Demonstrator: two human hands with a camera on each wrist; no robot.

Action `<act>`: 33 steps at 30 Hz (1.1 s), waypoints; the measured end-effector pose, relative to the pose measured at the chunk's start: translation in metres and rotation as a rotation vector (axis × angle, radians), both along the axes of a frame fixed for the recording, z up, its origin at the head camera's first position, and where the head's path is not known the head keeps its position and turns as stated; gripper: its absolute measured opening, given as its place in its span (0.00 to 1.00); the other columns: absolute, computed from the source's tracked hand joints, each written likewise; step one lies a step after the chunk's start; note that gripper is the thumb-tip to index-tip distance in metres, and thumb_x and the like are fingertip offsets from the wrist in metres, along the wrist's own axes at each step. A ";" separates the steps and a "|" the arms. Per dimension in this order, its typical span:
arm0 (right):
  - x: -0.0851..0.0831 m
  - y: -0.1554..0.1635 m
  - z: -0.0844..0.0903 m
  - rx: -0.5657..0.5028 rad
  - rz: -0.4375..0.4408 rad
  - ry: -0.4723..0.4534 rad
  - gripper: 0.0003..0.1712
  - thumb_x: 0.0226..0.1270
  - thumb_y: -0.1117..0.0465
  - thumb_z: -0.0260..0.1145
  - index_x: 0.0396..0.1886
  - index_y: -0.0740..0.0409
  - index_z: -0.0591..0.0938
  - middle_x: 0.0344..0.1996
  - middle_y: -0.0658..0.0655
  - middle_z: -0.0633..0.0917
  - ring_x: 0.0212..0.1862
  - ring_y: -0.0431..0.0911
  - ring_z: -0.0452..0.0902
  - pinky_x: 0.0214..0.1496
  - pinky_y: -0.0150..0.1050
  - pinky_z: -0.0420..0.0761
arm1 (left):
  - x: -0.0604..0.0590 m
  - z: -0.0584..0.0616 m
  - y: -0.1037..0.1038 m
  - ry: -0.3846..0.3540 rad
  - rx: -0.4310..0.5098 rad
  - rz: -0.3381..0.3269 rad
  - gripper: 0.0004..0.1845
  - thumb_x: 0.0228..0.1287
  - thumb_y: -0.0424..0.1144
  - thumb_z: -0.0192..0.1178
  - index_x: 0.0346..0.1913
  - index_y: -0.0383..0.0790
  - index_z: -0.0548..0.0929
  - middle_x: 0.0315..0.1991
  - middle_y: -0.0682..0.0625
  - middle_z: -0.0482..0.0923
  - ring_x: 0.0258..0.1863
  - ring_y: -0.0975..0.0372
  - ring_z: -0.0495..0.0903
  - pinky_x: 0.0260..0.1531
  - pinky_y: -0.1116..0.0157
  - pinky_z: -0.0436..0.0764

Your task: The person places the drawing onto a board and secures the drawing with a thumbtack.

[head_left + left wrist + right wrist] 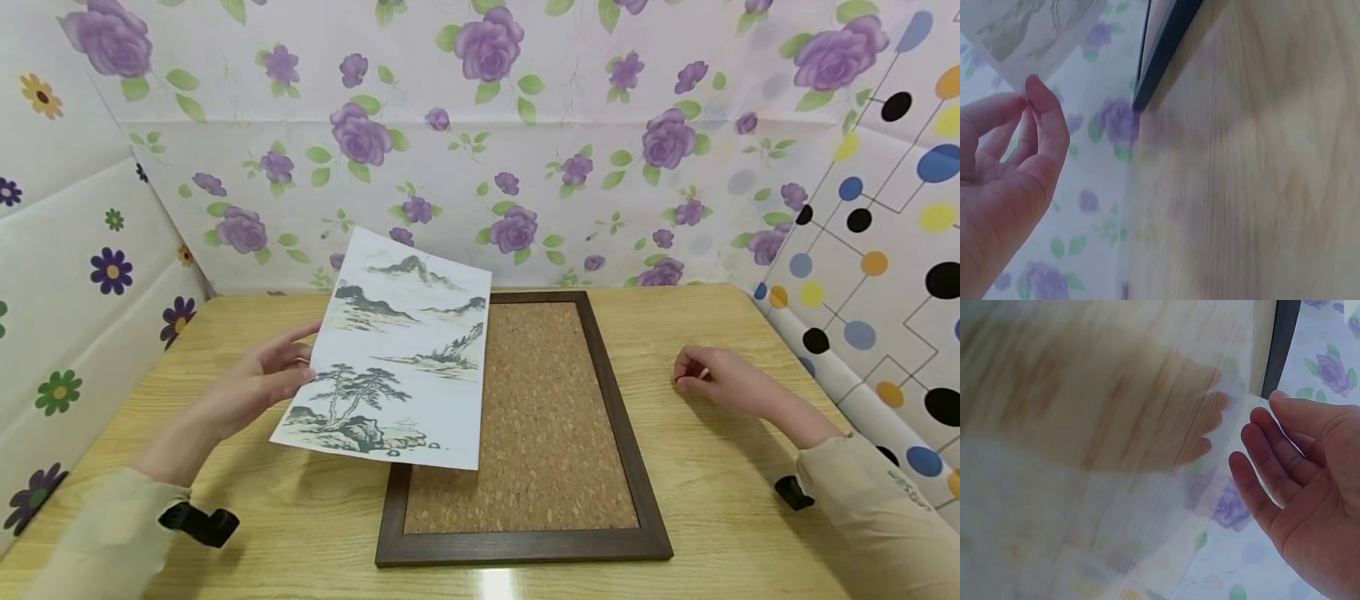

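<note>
Head view: the left hand (258, 379) pinches the left edge of a landscape print (397, 350), thumb on top and fingers beneath, holding the sheet tilted above the bench (712, 517). The print's right part overlaps the left side of the cork board (540, 417), hiding that stretch of frame. The right hand (712, 379) rests on the bench to the right of the board, well apart from it, fingers loosely curled and holding nothing; the right wrist view shows its palm open with relaxed fingers (1272, 469). In the left wrist view the fingertips (1038, 94) meet just at a corner of the paper.

The print is a thin rectangular sheet with ink mountains and pines. The board is a grainy brown cork panel in a dark wooden frame, lying flat. The bench is pale, smooth wood grain. Floral patterned sheets (525, 125) wall in the back and sides.
</note>
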State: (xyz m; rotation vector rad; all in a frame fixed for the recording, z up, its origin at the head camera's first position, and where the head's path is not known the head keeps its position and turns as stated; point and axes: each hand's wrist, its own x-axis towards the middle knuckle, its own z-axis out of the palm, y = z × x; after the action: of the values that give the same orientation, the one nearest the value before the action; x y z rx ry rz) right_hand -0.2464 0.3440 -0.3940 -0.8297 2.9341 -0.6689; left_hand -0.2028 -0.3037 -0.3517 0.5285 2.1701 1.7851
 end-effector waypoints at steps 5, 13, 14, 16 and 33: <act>-0.001 -0.002 0.002 0.003 -0.011 -0.015 0.05 0.68 0.67 0.65 0.35 0.53 0.78 0.31 0.47 0.84 0.34 0.33 0.78 0.36 0.31 0.81 | 0.002 -0.002 0.025 -0.021 0.035 0.018 0.37 0.73 0.29 0.52 0.80 0.45 0.51 0.49 0.58 0.77 0.44 0.69 0.77 0.41 0.72 0.81; 0.000 -0.004 0.006 0.007 -0.020 -0.027 0.04 0.69 0.66 0.64 0.36 0.54 0.78 0.31 0.47 0.84 0.34 0.33 0.78 0.35 0.31 0.80 | 0.005 -0.004 0.061 -0.056 0.063 0.069 0.38 0.72 0.31 0.55 0.79 0.45 0.51 0.47 0.57 0.75 0.40 0.70 0.76 0.37 0.73 0.79; 0.001 -0.004 0.007 0.004 -0.019 -0.026 0.04 0.69 0.66 0.64 0.36 0.54 0.78 0.31 0.48 0.84 0.34 0.33 0.78 0.35 0.31 0.80 | 0.005 -0.005 0.064 -0.061 0.065 0.070 0.39 0.71 0.30 0.56 0.80 0.45 0.51 0.47 0.57 0.75 0.39 0.70 0.76 0.37 0.73 0.78; 0.001 -0.005 0.008 0.004 -0.017 -0.021 0.03 0.69 0.65 0.64 0.36 0.54 0.78 0.31 0.48 0.84 0.34 0.34 0.78 0.34 0.31 0.80 | 0.005 -0.006 0.071 -0.068 0.066 0.069 0.39 0.71 0.30 0.56 0.80 0.45 0.51 0.46 0.57 0.76 0.40 0.70 0.77 0.38 0.72 0.79; -0.002 -0.012 0.022 0.025 -0.002 0.033 0.03 0.69 0.63 0.65 0.36 0.53 0.78 0.31 0.49 0.84 0.35 0.35 0.79 0.36 0.32 0.81 | 0.010 -0.028 0.117 -0.160 0.069 0.084 0.41 0.70 0.28 0.54 0.80 0.54 0.51 0.43 0.56 0.73 0.38 0.67 0.74 0.38 0.68 0.78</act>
State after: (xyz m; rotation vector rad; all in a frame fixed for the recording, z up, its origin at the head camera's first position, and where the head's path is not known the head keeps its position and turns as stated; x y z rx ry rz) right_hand -0.2480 0.3321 -0.3715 -0.8442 2.9661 -0.6227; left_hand -0.1933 -0.1869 -0.3795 0.3020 2.0571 1.8826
